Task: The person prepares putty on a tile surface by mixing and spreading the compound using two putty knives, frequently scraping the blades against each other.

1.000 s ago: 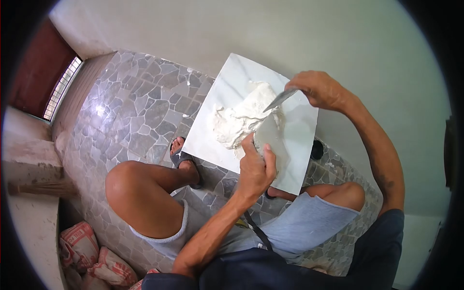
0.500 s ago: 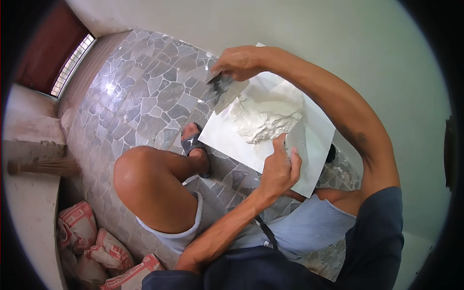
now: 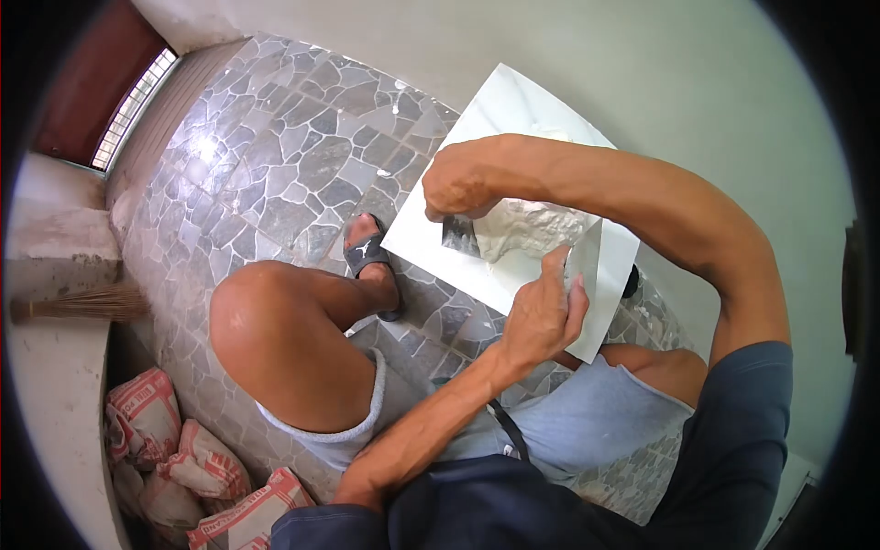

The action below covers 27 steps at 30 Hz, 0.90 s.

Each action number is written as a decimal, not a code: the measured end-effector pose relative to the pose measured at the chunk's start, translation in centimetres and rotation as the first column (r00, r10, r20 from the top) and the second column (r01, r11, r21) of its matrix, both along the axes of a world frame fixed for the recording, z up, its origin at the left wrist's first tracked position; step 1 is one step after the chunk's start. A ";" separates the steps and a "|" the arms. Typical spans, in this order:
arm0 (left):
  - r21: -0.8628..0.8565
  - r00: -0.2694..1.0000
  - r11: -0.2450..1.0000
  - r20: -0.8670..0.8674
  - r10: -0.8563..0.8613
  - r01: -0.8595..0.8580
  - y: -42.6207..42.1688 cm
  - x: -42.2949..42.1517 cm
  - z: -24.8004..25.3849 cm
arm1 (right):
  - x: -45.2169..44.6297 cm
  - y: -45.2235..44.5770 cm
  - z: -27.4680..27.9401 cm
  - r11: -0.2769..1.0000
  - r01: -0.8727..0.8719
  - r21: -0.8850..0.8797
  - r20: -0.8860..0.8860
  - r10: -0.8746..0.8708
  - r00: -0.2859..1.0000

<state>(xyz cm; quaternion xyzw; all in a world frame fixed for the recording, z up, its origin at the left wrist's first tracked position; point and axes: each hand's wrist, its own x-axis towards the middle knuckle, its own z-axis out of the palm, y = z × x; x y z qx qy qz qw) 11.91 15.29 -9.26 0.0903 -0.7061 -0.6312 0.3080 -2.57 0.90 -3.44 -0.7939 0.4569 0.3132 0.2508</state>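
A mound of white putty (image 3: 527,229) lies on a white board (image 3: 500,96) in front of me. My right hand (image 3: 463,179) is closed around a scraper (image 3: 460,236), whose metal blade rests at the left side of the putty. Its handle is hidden inside my fist. My left hand (image 3: 541,312) grips a putty knife (image 3: 587,257) with its thumb and fingers round the handle. That wide grey blade stands at the right edge of the putty. My right forearm crosses over part of the board and hides some of the putty.
Grey stone-pattern floor (image 3: 302,174) surrounds the board, with white specks on it. A pale wall (image 3: 678,101) rises close behind. Red-and-white sacks (image 3: 206,458) lie at lower left, below a bristle broom (image 3: 87,309). My bent knee (image 3: 266,321) is left of the board.
My right hand has come down and right with the scraper, from beyond the board's left edge to the putty. The putty now sits more gathered between the two blades.
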 end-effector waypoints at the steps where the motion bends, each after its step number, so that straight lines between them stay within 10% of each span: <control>1: -0.009 1.000 1.000 -0.005 -0.012 0.012 0.0 0.1 0.1 | -0.3 0.6 0.7 1.000 0.014 -0.024 0.001 -0.014 1.000; 15: -0.073 0.990 0.989 -0.053 -0.130 0.126 -0.9 1.0 1.7 | -9.1 15.0 5.1 0.824 0.325 -0.464 0.254 -0.228 0.940; 22: -0.148 0.998 0.989 -0.068 0.020 -0.030 -2.9 -0.1 4.3 | -9.1 23.2 3.4 0.412 0.702 -0.582 0.484 -0.518 0.705; 27: -0.143 0.994 0.984 0.004 0.105 -0.103 -5.9 -2.1 7.6 | -6.3 25.1 4.6 0.068 0.914 -0.400 0.590 -0.744 0.314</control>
